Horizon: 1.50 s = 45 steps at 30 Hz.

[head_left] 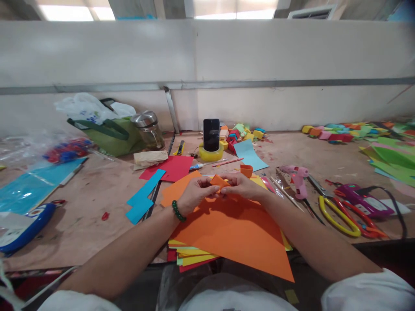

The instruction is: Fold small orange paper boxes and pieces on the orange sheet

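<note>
Between my two hands is a small folded piece of orange paper [219, 182]. My left hand [198, 193], with a green bead bracelet at the wrist, pinches its left side. Thumb and fingers of my right hand [240, 186] grip its right side. Below both hands lies a large orange sheet [233, 233] on a stack of yellow, green and red sheets [194, 257]. Just beyond my right hand stands a small folded orange paper piece [246, 170]. Blue paper strips [142, 198] lie left of my left hand, near a red sheet [177, 167].
A phone [211, 134] stands in a yellow tape roll [210, 153], beside a heap of colored paper pieces [241, 133]. At right lie a pink glue gun [298, 179], yellow-handled scissors [339, 218] and a purple device [365, 201]. A glass jar [151, 131] and green bag [113, 138] stand back left.
</note>
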{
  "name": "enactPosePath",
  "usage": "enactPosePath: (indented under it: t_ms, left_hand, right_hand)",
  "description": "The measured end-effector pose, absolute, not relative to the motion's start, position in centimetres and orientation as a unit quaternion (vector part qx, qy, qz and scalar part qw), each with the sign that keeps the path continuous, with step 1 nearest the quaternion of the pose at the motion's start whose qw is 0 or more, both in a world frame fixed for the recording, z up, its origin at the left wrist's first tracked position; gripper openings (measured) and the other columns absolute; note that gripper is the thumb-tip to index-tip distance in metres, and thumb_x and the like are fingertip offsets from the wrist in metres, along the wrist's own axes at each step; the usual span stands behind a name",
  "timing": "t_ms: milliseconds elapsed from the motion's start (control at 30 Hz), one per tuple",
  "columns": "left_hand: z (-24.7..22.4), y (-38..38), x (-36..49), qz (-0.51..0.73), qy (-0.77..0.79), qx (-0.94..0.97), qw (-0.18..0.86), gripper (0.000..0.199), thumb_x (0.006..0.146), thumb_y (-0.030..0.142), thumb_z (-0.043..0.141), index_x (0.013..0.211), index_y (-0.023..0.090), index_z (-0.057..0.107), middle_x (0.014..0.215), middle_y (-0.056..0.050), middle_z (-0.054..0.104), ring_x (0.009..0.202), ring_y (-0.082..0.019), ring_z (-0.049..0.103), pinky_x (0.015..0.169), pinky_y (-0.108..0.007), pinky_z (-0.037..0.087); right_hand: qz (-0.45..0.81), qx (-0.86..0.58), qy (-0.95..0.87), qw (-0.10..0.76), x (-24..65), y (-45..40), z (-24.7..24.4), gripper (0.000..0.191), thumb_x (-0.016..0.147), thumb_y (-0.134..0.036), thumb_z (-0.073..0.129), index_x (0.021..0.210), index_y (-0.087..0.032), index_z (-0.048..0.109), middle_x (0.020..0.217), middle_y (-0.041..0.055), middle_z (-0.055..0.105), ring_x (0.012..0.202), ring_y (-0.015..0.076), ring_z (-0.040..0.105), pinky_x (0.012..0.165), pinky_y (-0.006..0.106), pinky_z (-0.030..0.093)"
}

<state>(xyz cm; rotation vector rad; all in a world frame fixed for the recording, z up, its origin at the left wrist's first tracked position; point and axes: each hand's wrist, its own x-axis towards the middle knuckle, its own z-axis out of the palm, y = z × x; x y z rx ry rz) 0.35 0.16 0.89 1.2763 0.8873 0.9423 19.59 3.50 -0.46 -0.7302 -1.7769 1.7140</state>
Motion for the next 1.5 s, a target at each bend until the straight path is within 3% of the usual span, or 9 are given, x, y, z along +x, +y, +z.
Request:
enactPosePath:
  t_ms: [233, 600, 867, 1033, 1133, 1300, 1500]
  left_hand:
    - [0.5, 0.5, 0.3, 0.423, 0.406, 0.512, 0.627, 0.034, 0.061, 0.043, 0.081, 0.072, 0.012, 0.073, 0.072, -0.008, 0.073, 0.064, -0.015, 0.067, 0.064, -0.025, 0.054]
    - [0.5, 0.1, 0.5, 0.425, 0.411, 0.53, 0.608, 0.027, 0.064, 0.039, 0.078, 0.073, 0.014, 0.074, 0.071, -0.006, 0.073, 0.066, -0.014, 0.067, 0.066, -0.023, 0.054]
    - [0.0, 0.2, 0.8, 0.44, 0.43, 0.543, 0.571, 0.037, 0.065, 0.05, 0.075, 0.071, 0.014, 0.072, 0.068, -0.006, 0.073, 0.063, -0.015, 0.067, 0.06, -0.024, 0.054]
    - [0.2, 0.0, 0.9, 0.442, 0.434, 0.563, 0.547, 0.034, 0.068, 0.048, 0.073, 0.069, 0.014, 0.071, 0.064, -0.006, 0.072, 0.059, -0.015, 0.065, 0.058, -0.024, 0.053]
    - [0.6, -0.2, 0.9, 0.436, 0.429, 0.576, 0.543, 0.031, 0.07, 0.046, 0.071, 0.068, 0.014, 0.07, 0.06, -0.005, 0.069, 0.056, -0.014, 0.063, 0.056, -0.024, 0.052]
    - [1.3, -0.5, 0.8, 0.424, 0.424, 0.597, 0.533, 0.033, 0.066, 0.045, 0.073, 0.06, 0.015, 0.061, 0.057, 0.0, 0.061, 0.051, -0.011, 0.058, 0.05, -0.021, 0.048]
    - [1.1, -0.5, 0.7, 0.408, 0.449, 0.667, 0.433, 0.042, 0.071, 0.051, 0.066, 0.052, 0.016, 0.051, 0.048, 0.004, 0.046, 0.047, -0.008, 0.044, 0.043, -0.018, 0.034]
  right_hand:
    - [0.649, -0.278, -0.641, 0.302, 20.1, 3.8, -0.4, 0.052, 0.077, -0.031, 0.073, 0.124, -0.016, 0.057, 0.081, 0.002, 0.071, 0.061, 0.0099, 0.064, 0.06, 0.022, 0.052]
    - [0.619, -0.293, -0.663, 0.303, 20.1, 3.8, -0.1, 0.047, 0.076, -0.029, 0.072, 0.119, -0.016, 0.059, 0.084, 0.0022, 0.07, 0.06, 0.0087, 0.061, 0.057, 0.021, 0.05]
    - [0.592, -0.301, -0.683, 0.304, 19.8, 3.7, -0.2, 0.049, 0.074, -0.034, 0.072, 0.117, -0.015, 0.059, 0.079, 0.0011, 0.068, 0.058, 0.0095, 0.059, 0.055, 0.022, 0.047]
    - [0.566, -0.304, -0.715, 0.276, 19.6, 3.4, 0.4, 0.031, 0.075, -0.04, 0.07, 0.093, -0.014, 0.064, 0.076, 0.0012, 0.065, 0.059, 0.0095, 0.057, 0.054, 0.021, 0.045]
    - [0.555, -0.319, -0.728, 0.245, 19.6, 3.0, 0.8, 0.03, 0.078, -0.044, 0.066, 0.08, -0.014, 0.064, 0.066, 0.0006, 0.062, 0.055, 0.0097, 0.054, 0.049, 0.02, 0.041]
    - [0.57, -0.338, -0.722, 0.198, 19.7, 2.6, 0.9, 0.031, 0.076, -0.044, 0.066, 0.075, -0.014, 0.063, 0.061, 0.0005, 0.064, 0.049, 0.0086, 0.053, 0.046, 0.019, 0.038]
    - [0.585, -0.351, -0.718, 0.138, 19.3, 2.0, 1.3, 0.025, 0.074, -0.04, 0.067, 0.072, -0.014, 0.064, 0.058, 0.0003, 0.067, 0.048, 0.01, 0.058, 0.045, 0.019, 0.041]
